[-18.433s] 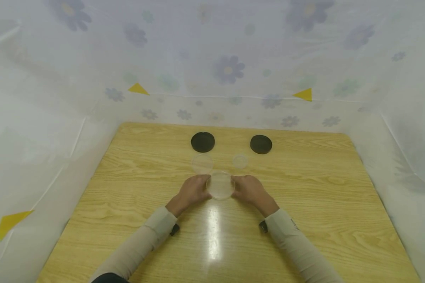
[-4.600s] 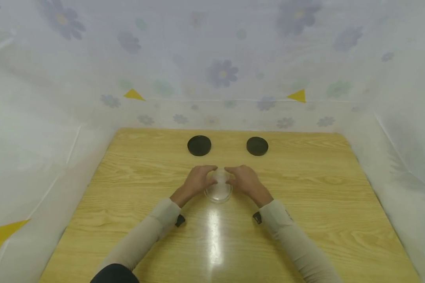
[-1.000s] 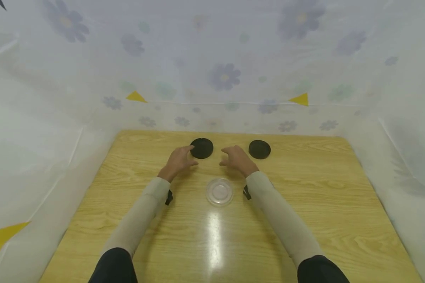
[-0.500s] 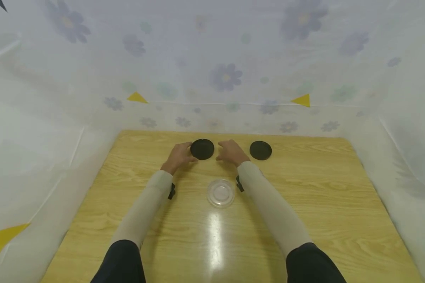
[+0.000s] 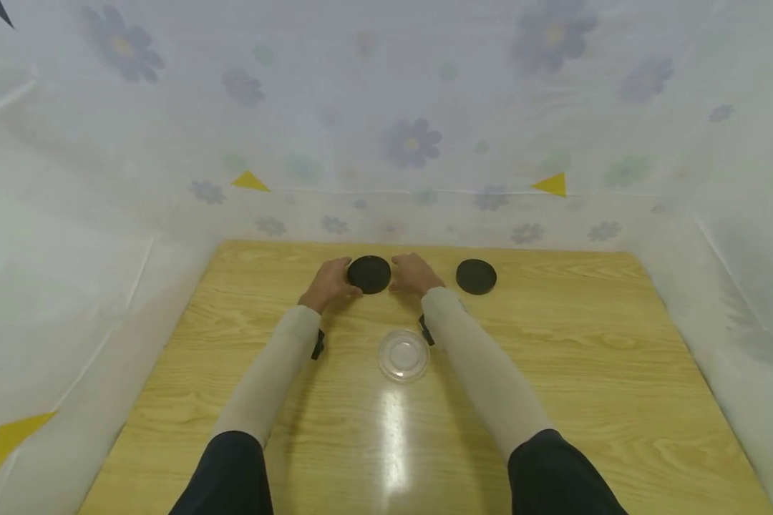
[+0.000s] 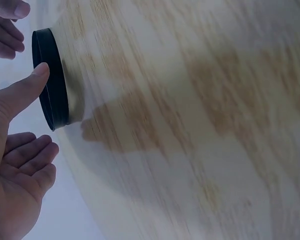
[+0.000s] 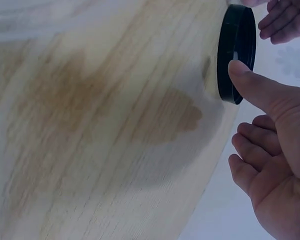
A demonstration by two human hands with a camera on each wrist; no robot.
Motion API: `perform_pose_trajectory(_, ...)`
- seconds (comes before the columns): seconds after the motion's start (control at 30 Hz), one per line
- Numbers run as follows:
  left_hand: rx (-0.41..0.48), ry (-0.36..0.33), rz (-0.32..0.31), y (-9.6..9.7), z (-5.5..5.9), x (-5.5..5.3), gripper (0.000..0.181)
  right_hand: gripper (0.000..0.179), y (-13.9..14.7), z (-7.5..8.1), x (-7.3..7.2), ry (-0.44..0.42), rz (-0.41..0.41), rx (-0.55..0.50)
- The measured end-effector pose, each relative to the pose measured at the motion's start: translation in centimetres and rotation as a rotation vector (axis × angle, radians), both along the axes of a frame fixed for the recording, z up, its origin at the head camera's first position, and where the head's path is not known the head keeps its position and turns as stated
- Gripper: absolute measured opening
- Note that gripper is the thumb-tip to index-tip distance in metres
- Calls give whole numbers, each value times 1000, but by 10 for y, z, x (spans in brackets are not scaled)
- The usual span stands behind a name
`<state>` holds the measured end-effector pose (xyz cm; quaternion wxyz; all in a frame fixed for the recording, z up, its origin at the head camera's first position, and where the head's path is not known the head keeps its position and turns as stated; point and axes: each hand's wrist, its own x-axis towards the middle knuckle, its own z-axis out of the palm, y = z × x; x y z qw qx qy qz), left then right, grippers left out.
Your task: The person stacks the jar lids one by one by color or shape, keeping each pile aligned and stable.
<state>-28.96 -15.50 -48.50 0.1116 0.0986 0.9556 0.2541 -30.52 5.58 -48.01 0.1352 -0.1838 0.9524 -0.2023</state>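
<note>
A shallow black round lid lies on the wooden table near the back edge. My left hand curves around its left side, thumb right at the near rim. On the right side, my right hand faces it with thumb and fingers spread close to the rim. The left wrist view has my thumb overlapping the lid, the other fingers loosely bent. From the right wrist, the thumb also overlaps the lid. Nearer to me sits a clear round dish with a smaller clear round piece showing within its outline.
A second, slightly smaller black lid lies to the right of my right hand. White flower-patterned sheeting rises behind the table and at both sides. Yellow triangles mark the sheeting.
Since 18.4 s ago, the separate clear pieces have come together in one spot and my hands have left them. Over the last second, both hands have moved in around the left black lid.
</note>
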Motion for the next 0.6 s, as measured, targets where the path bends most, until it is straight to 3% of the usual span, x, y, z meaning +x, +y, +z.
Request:
perform_pose_trajectory(0.17, 22, -14, 24, -3, 0, -1, 87, 40, -11, -2, 0, 70, 42, 21)
perform_pose_trajectory(0.33, 32, -41, 28, -5, -2, -2, 88, 44, -15, -1, 1, 47, 20, -16)
perform_pose_trajectory(0.47, 30, -48, 15, -2, -5, -3, 89, 49, -14, 0, 4, 8, -5, -2)
perform_pose_trajectory(0.6, 35, -43, 0, 3, -6, -1, 85, 49, -12, -1, 5, 20, -2, 14)
